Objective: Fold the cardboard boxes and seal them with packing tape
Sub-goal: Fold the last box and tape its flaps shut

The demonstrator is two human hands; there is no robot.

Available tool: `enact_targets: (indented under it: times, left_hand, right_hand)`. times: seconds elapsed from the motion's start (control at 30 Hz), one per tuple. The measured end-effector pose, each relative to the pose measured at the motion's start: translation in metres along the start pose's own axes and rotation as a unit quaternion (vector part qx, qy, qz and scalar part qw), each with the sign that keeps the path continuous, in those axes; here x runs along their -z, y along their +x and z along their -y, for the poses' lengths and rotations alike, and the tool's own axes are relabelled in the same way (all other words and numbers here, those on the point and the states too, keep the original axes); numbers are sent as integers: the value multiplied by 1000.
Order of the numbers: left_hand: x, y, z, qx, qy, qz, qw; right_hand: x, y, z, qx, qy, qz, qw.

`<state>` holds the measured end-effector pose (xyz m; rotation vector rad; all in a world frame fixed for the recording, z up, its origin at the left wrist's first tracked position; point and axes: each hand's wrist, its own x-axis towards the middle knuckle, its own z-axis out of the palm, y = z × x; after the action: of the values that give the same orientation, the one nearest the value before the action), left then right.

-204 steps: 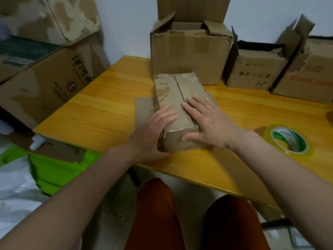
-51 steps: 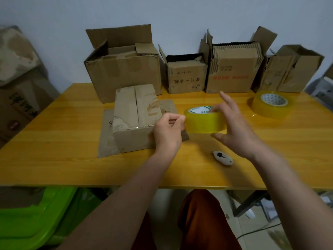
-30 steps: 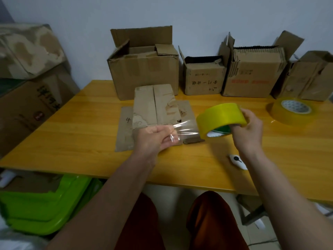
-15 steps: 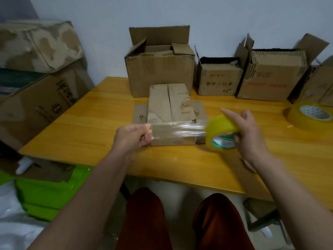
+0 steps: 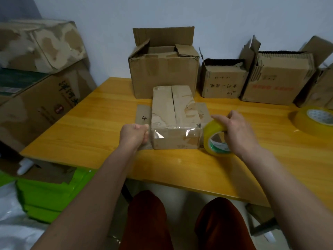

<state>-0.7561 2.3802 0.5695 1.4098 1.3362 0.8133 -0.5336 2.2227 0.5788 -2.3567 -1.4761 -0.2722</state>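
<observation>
At twelve o'clock from your lap, near the front edge of the table (image 5: pixel 111 141), stood the box (image 5: pixel 173 116), its flaps folded shut, its long axis running away from you, twelve to six. It sat on a flat card (image 5: pixel 143 114) marked with a 4.

Your left hand (image 5: pixel 134 134) was at the box's nine o'clock side, just beside the near left corner, fingers clenched on the free end of the tape (image 5: pixel 175 133). Your right hand (image 5: pixel 236 129) was at three o'clock, fingers curled over the roll (image 5: pixel 214 139), which stood on edge just off the near right corner.

Between your hands the strip ran nine to three, across the near face and top edge of the box, crosswise to the seam (image 5: pixel 173 105) where the flaps met. It looked pressed to the cardboard, though glare made that hard to confirm.

That was the relation your next move turned on. The seam lay along twelve to six and the strip lay square to it, so I judged this band would bind the near end without closing the seam itself. Both hands were about equally close to the box; the right one, carrying the roll, would have to lead any wrap round the three o'clock side.

A second roll (image 5: pixel 313 120) lay flat at two o'clock, well apart. Open boxes (image 5: pixel 162 69) lined the wall at twelve.
</observation>
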Motion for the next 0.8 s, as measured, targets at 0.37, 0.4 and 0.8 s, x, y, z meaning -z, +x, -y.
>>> enact_targets:
  times: [0.37, 0.4, 0.8]
  left_hand:
    - [-5, 6, 15, -14, 175, -5, 985]
    - [-6, 0, 15, -94, 169, -45, 980]
    - [-5, -31, -6, -200, 413, -69, 886]
  right_hand:
    - [-6, 5, 10, 21, -70, 38, 997]
    - [-6, 5, 11, 24, -68, 39, 997]
    - [6, -2, 36, 39, 210, 189, 958]
